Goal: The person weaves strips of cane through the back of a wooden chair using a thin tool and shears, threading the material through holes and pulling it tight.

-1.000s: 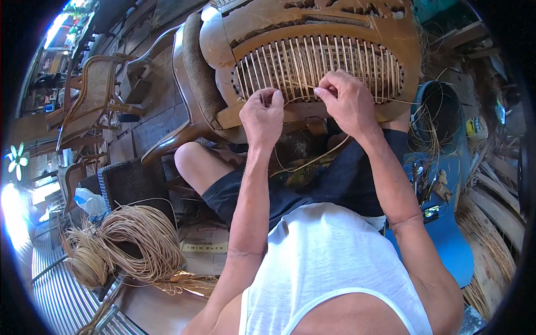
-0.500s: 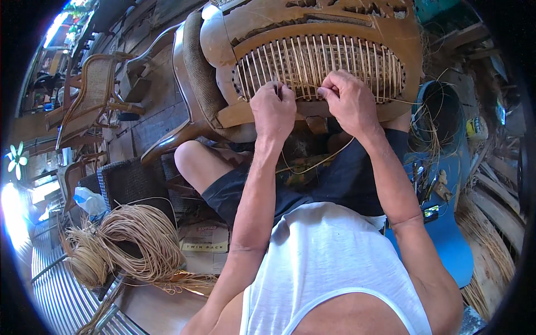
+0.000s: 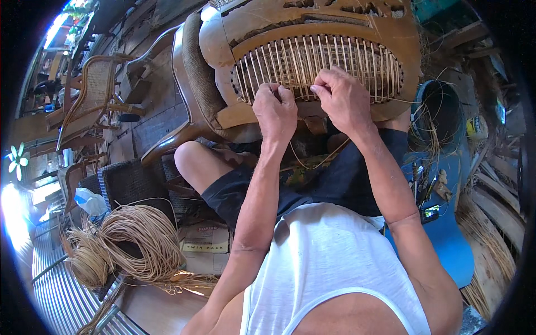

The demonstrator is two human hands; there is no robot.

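A carved wooden chair frame (image 3: 218, 42) lies before me, its oval opening strung with pale upright cane strands (image 3: 304, 61). Both hands work at the lower rim of that opening. My left hand (image 3: 275, 111) is pinched closed near the rim's left half, thumb and forefinger together on a thin cane strand. A short way to the right, my right hand (image 3: 343, 100) also pinches, its thumb and fingertips at the lower ends of the upright strands. The thin cane strand (image 3: 307, 167) hangs in a loop below, between my wrists. The fingers partly hide what they grip.
A big coil of cane (image 3: 142, 240) lies at lower left beside a cardboard box (image 3: 204, 245). To the right stand a blue container (image 3: 463, 123) with loose strands and a blue sheet (image 3: 458, 251) with tools. Another cane chair (image 3: 95, 89) stands at left.
My right hand has shifted slightly left along the rim, and its fingers have turned a little. The hanging loop of cane has become smaller. My left hand has dipped slightly.
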